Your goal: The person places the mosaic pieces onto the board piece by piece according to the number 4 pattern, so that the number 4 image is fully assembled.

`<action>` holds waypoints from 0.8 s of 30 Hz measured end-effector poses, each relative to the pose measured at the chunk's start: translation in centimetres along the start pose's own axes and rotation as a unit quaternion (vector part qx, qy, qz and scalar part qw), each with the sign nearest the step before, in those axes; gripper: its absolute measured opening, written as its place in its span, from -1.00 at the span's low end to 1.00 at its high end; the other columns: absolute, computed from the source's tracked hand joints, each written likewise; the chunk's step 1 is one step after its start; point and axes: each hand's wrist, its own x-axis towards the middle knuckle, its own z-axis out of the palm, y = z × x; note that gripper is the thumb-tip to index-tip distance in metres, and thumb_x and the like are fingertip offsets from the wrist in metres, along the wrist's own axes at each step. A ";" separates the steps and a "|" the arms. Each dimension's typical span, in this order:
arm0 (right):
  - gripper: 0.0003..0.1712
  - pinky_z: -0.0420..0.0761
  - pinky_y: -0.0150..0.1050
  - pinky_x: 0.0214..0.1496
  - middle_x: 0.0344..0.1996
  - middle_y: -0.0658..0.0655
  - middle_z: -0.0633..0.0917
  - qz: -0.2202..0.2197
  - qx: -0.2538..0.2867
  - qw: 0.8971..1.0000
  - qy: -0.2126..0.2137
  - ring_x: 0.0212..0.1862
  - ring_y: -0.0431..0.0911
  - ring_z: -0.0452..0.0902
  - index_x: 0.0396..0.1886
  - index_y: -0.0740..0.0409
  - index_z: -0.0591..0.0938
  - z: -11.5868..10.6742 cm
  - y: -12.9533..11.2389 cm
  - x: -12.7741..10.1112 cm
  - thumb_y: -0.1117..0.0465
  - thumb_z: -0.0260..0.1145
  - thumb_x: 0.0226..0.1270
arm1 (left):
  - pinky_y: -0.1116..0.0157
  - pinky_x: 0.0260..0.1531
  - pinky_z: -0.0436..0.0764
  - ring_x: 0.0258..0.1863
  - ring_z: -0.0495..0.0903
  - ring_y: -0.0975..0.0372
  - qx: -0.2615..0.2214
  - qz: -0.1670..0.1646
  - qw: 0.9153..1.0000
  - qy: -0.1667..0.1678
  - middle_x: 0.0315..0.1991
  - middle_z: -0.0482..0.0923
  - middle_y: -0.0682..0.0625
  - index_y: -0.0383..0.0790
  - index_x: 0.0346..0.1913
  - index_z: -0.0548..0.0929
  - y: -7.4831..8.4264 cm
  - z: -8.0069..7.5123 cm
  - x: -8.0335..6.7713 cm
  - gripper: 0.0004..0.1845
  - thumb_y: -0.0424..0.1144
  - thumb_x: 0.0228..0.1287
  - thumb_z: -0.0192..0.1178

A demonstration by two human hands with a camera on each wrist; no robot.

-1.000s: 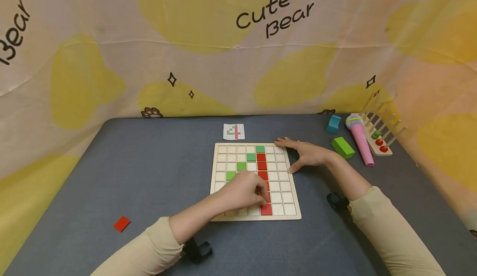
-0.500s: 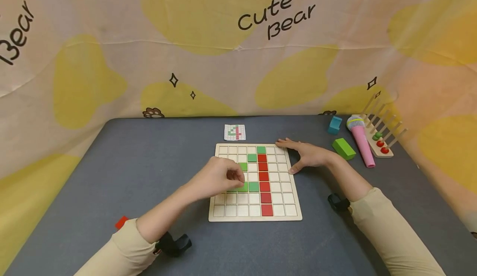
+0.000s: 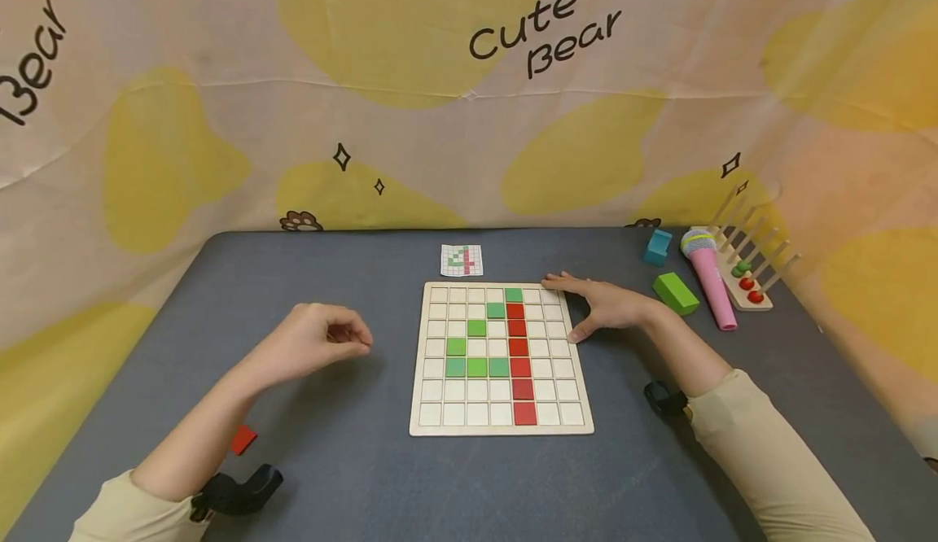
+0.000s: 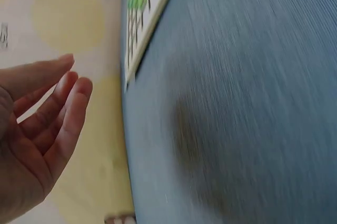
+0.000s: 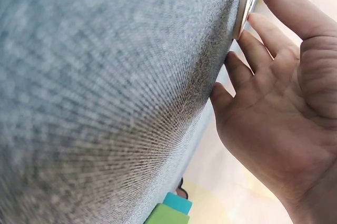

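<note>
Head view showed the left hand [image 3: 322, 338] loosely curled, grip empty, hovering left of the grid board [image 3: 501, 356] while the flat right hand [image 3: 604, 304] steadied its right edge, so I'd keep that bracing firm.

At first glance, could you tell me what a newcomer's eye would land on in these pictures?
The wooden grid board at the table's centre stands out, with a red tile column and green tiles forming a figure. The right hand rests against its far right corner, while the left hand hovers empty to its left. A pink toy microphone lies far right.
</note>
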 end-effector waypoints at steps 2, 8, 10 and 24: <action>0.16 -0.21 0.43 0.50 0.62 0.18 -0.04 0.000 0.001 1.000 -0.001 0.61 0.30 -0.33 0.58 -0.02 0.12 0.0 0.0 0.0 0.00 0.56 0.04 | 0.44 -0.41 0.54 -0.45 0.57 0.47 0.002 -0.014 1.000 -0.007 -0.41 0.71 0.16 -0.07 -0.34 0.75 -0.9 -0.8 -1.0 -0.95 -0.20 0.18 0.40; 0.16 -0.21 0.42 0.51 0.61 0.18 -0.02 -0.002 0.006 1.000 -0.002 0.62 0.29 -0.33 0.57 0.00 0.13 0.0 0.0 -0.1 0.03 0.57 0.02 | 0.42 -0.35 0.60 -0.34 0.66 0.44 -0.037 -0.052 0.997 -0.046 -0.29 0.74 0.08 -0.10 -0.24 0.73 -4.0 -3.0 -3.9 -0.84 -0.10 0.22 0.37; 0.16 -0.22 0.42 0.51 0.61 0.18 -0.02 -0.003 0.006 1.000 -0.002 0.62 0.28 -0.33 0.58 0.01 0.13 0.0 0.0 -0.2 0.04 0.56 0.03 | 0.42 -0.31 0.62 -0.29 0.68 0.44 -0.058 -0.063 0.994 -0.066 -0.22 0.75 0.02 -0.14 -0.19 0.71 -5.2 -3.5 -4.8 -0.78 -0.08 0.23 0.36; 0.16 -0.19 0.42 0.50 0.62 0.18 -0.03 -0.001 0.003 1.000 -0.003 0.61 0.31 -0.34 0.58 0.01 0.12 -0.1 -0.1 -0.1 0.03 0.56 0.04 | 0.46 -0.27 0.58 -0.20 0.58 0.40 -0.141 0.030 0.973 -0.179 -0.12 0.66 0.22 -0.19 -0.06 0.72 -12.2 -3.8 -8.8 -0.75 -0.36 0.17 0.36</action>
